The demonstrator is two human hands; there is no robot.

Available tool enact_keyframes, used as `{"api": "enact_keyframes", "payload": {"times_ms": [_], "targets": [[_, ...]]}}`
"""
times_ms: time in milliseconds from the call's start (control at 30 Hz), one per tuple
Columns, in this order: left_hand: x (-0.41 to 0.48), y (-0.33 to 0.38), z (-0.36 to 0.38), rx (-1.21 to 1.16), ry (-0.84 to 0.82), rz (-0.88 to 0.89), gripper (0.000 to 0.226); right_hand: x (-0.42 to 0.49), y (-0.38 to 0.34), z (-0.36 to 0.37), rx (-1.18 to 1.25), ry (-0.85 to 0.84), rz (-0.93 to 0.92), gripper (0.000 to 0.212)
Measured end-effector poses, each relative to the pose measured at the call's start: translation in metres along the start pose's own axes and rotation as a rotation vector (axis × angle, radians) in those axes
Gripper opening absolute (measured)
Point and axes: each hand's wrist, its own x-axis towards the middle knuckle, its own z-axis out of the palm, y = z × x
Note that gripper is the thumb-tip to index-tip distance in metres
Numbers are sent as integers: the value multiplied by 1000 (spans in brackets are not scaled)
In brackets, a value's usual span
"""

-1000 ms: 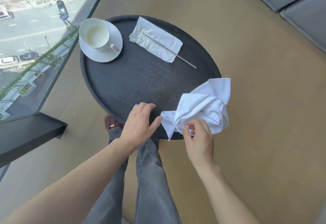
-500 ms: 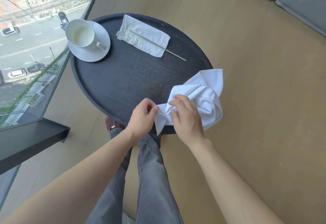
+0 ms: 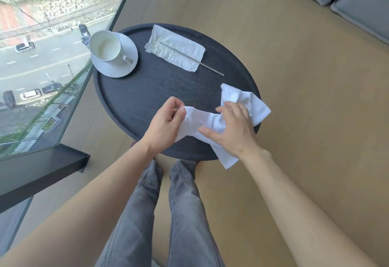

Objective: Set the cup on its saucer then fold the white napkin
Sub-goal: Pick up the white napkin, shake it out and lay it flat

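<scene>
A white cup (image 3: 106,47) stands upright on its white saucer (image 3: 117,67) at the far left of the round black table (image 3: 136,100). The white cloth napkin (image 3: 212,122) lies crumpled across the table's near right edge, partly hanging over it. My left hand (image 3: 166,124) pinches the napkin's left corner between thumb and fingers. My right hand (image 3: 233,127) lies flat on the napkin's middle with fingers spread, pressing it down and hiding part of it.
A crinkled paper tissue (image 3: 174,51) with a thin metal stick (image 3: 210,68) on it lies at the table's far side. A glass wall (image 3: 52,66) and a dark ledge (image 3: 40,170) are at the left. Grey cushions (image 3: 362,3) are at the far right. My legs are under the table.
My left hand took the napkin's corner and pulled it left, stretching the bundle out. My right hand moved from gripping the bunched cloth to lying flat on it.
</scene>
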Motion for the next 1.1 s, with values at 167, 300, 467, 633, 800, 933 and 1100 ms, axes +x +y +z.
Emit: {"api": "enact_keyframes", "payload": {"times_ms": [167,300,467,633,800,933,1100], "targets": [[5,14,-5,6,-2,17,17,-12,-23,6,-66,298,-280,63],[5,24,-7,-13,-2,29,19,-16,-33,22,165,250,-323,47],[2,33,-6,-41,-2,44,22,-16,-45,28,254,309,-226,32],[4,42,-9,-44,-38,59,23,-20,-49,27,417,398,-127,22],[6,54,-6,-1,-124,91,22,-18,-59,25,528,495,-100,26],[9,61,-7,44,-159,113,22,-17,-54,22,517,537,-22,20],[8,73,-14,111,-174,137,24,-26,-29,8,380,456,59,8]]}}
